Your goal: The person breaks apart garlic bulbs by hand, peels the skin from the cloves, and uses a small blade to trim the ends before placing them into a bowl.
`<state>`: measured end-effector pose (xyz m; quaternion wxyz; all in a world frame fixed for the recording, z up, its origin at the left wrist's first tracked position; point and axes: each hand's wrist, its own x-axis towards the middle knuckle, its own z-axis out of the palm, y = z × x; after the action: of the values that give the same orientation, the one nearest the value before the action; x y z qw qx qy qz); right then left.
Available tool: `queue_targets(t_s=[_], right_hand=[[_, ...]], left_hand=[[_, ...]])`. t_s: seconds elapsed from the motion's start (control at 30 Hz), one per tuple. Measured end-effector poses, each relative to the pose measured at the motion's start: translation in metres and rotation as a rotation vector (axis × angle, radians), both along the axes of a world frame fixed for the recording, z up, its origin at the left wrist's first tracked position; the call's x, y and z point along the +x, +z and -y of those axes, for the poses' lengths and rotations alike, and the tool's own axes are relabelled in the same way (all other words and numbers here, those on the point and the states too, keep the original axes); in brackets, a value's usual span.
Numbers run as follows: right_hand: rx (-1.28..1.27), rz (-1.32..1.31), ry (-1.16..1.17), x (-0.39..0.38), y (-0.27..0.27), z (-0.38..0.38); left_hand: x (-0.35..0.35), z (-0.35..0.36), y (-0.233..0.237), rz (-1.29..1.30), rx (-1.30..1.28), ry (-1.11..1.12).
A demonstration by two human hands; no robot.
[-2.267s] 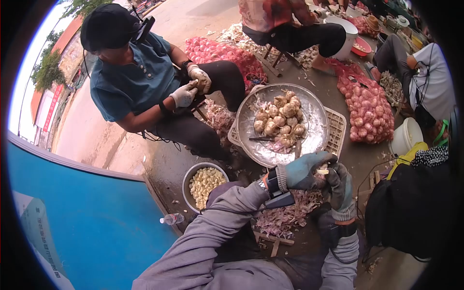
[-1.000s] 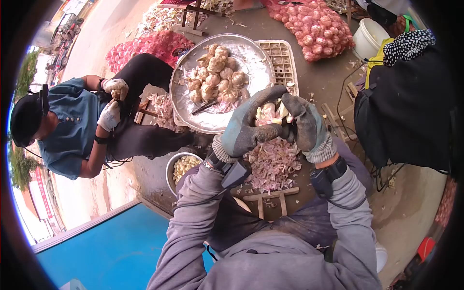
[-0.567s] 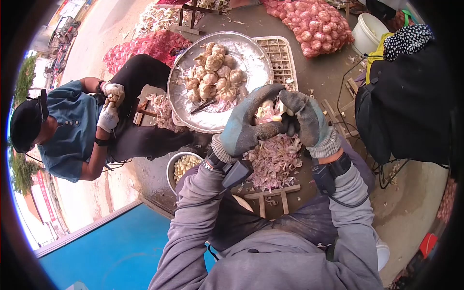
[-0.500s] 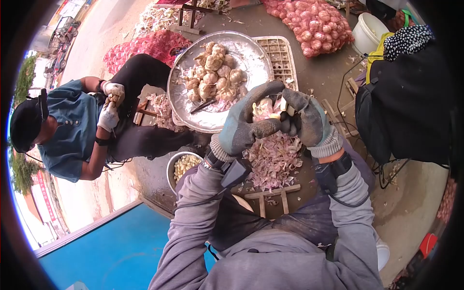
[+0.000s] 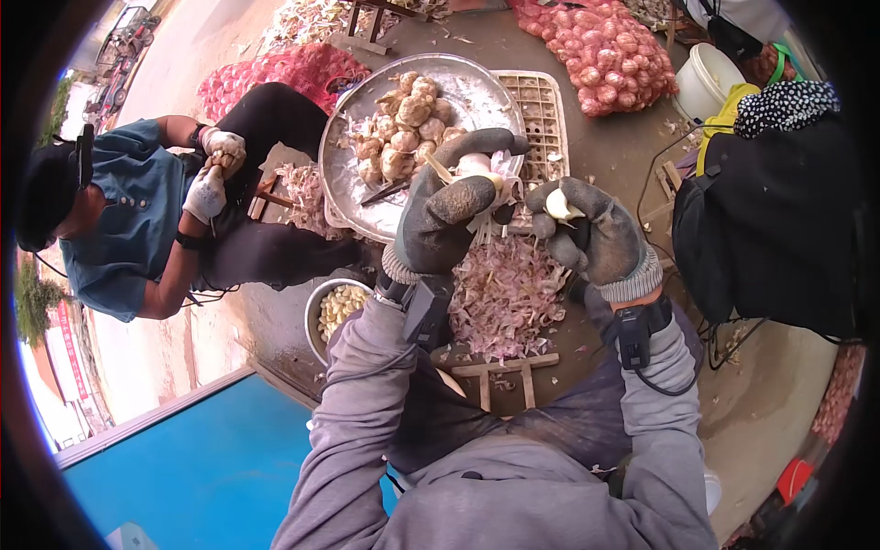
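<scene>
My gloved left hand (image 5: pixel 438 215) is closed around a partly peeled garlic bulb (image 5: pixel 475 167) with loose papery skin hanging from it. Just to its right, my gloved right hand (image 5: pixel 598 236) pinches a pale garlic clove (image 5: pixel 560 205) between thumb and fingers. Beyond my hands a round metal pan (image 5: pixel 481 96) holds a heap of whole garlic bulbs (image 5: pixel 403 139) and a dark, pointed tool (image 5: pixel 385 192). Beneath my hands lies a pile of garlic skins (image 5: pixel 507 302). A bowl (image 5: pixel 312 321) of peeled cloves (image 5: pixel 341 307) stands by my left forearm.
A co-worker (image 5: pixel 137 211) in white gloves sits at the left, handling garlic. A plastic crate (image 5: pixel 548 110) sits under the pan. Red net sacks (image 5: pixel 605 60) of garlic, a white bucket (image 5: pixel 708 81) and a black bag (image 5: pixel 765 220) are around. A wooden frame (image 5: pixel 507 368) lies before me.
My hands have moved apart, the left with the bulb and the right with a clove now clearly visible. The view has shifted slightly.
</scene>
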<state>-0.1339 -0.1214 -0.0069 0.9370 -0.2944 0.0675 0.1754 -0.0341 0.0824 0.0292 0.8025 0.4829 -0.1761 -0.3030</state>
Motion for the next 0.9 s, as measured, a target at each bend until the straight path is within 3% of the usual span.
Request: queue_targets(t_s=[0.07, 0.23, 0.3, 0.33, 0.37, 0.4, 0.43, 0.47, 0.53, 0.63, 0.67, 0.7, 0.77, 0.9], right_hand=[[-0.02, -0.017, -0.025, 0.0, -0.001, -0.004], [-0.051, -0.088, -0.087, 0.001, -0.008, -0.007], [-0.146, -0.153, -0.192, 0.003, -0.016, -0.011], [-0.196, -0.128, -0.243, 0.005, -0.02, -0.014], [-0.236, -0.1, -0.281, 0.007, -0.024, -0.017], [-0.214, -0.195, -0.439, 0.0, -0.032, -0.026], [-0.208, -0.298, -0.6, 0.001, -0.041, -0.041], [-0.197, -0.3, -0.522, 0.017, -0.048, -0.066], [-0.323, -0.252, -0.292, 0.038, -0.052, -0.1], [-0.519, -0.172, 0.001, 0.058, -0.052, -0.141], [-0.572, -0.145, 0.091, 0.062, -0.053, -0.156], [-0.623, -0.12, 0.178, 0.065, -0.055, -0.171], [-0.72, -0.07, 0.334, 0.066, -0.058, -0.197], [-0.768, 0.046, 0.604, 0.08, -0.076, -0.259]], left_hand=[[0.001, -0.001, -0.001, -0.093, -0.091, 0.111], [0.008, -0.009, -0.002, -0.057, -0.128, 0.067], [0.01, -0.012, -0.003, 0.187, 0.038, 0.0], [0.008, -0.01, -0.013, 0.022, -0.065, -0.038], [0.004, -0.002, -0.013, 0.133, -0.089, -0.018], [-0.001, 0.003, -0.011, -0.098, -0.281, -0.097], [-0.005, 0.009, -0.01, 0.16, -0.157, -0.033], [-0.012, 0.013, -0.002, -0.033, -0.167, -0.089], [-0.023, 0.023, 0.003, 0.03, -0.26, -0.051], [-0.021, 0.035, -0.009, -0.016, -0.387, -0.253], [-0.023, 0.032, -0.006, 0.025, -0.406, -0.151], [-0.022, 0.007, 0.014, -0.032, -0.303, -0.161], [-0.019, -0.001, 0.014, 0.005, -0.33, -0.128], [-0.007, 0.02, -0.017, 0.148, -0.527, -0.084]])
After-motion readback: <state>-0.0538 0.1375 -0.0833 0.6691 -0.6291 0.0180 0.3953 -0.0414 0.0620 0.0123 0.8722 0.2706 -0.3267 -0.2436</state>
